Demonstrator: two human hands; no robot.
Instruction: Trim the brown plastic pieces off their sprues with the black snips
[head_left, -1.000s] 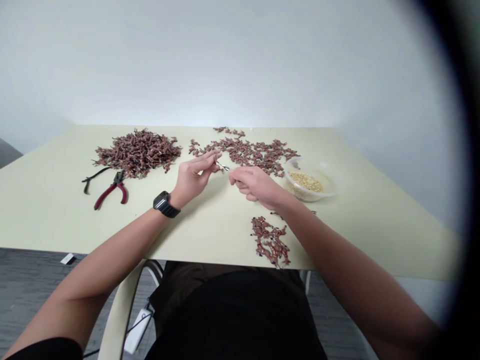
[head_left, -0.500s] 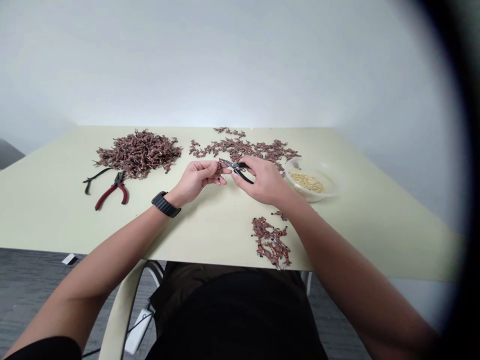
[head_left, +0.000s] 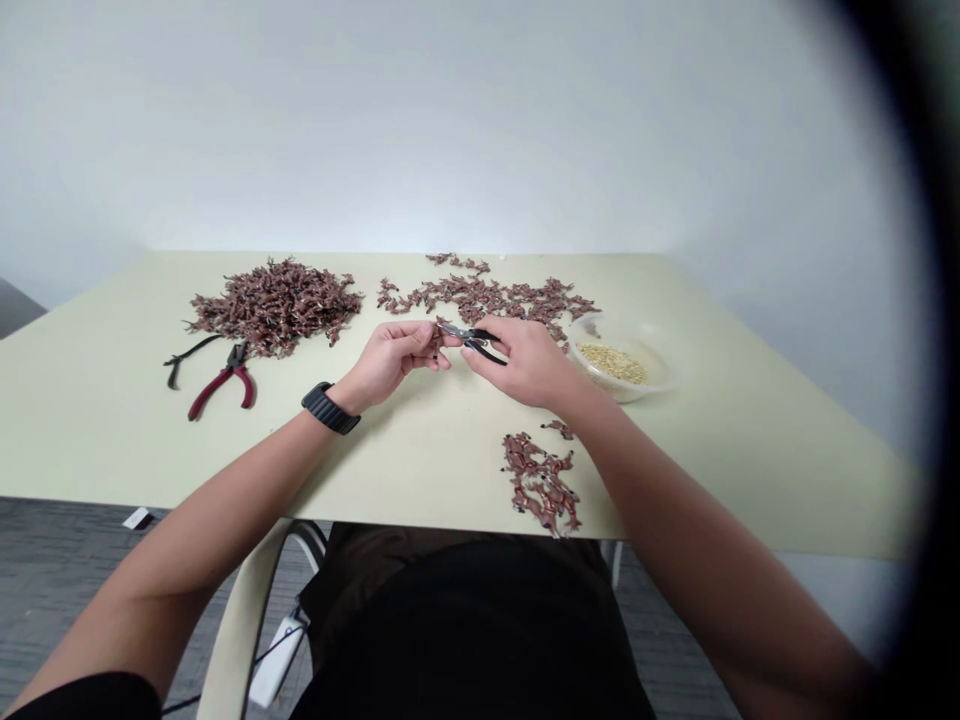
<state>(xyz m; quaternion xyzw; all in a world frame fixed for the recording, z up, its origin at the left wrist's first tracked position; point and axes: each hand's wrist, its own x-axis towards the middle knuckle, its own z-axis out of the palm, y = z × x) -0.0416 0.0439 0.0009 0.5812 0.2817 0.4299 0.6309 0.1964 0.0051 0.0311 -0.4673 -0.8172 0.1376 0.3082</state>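
Observation:
Over the middle of the table, my left hand (head_left: 395, 358) pinches a small brown animal figurine (head_left: 437, 343) between thumb and fingers. My right hand (head_left: 529, 362) is wrapped round black-handled pliers (head_left: 484, 340), whose metal jaws point left and meet the figurine's upper end. Exactly what the jaw tips grip is too small to make out. Behind my hands lies a loose spread of similar brown figurines (head_left: 487, 298). Nearer me, below my right forearm, is a smaller group of them (head_left: 541, 480).
A big heap of brown figurines (head_left: 277, 300) covers the back left. Red-handled pliers (head_left: 225, 385) and a thin black strap-like item (head_left: 187, 358) lie before it. Right of my right hand stands a clear plastic bowl (head_left: 660, 385) holding small gold-coloured pieces (head_left: 611, 363). A wall rises behind the table (head_left: 405, 455).
The plier handles in my right hand have come closer together, and the jaws have shifted slightly at the figurine. My left hand keeps its pinch almost unmoved.

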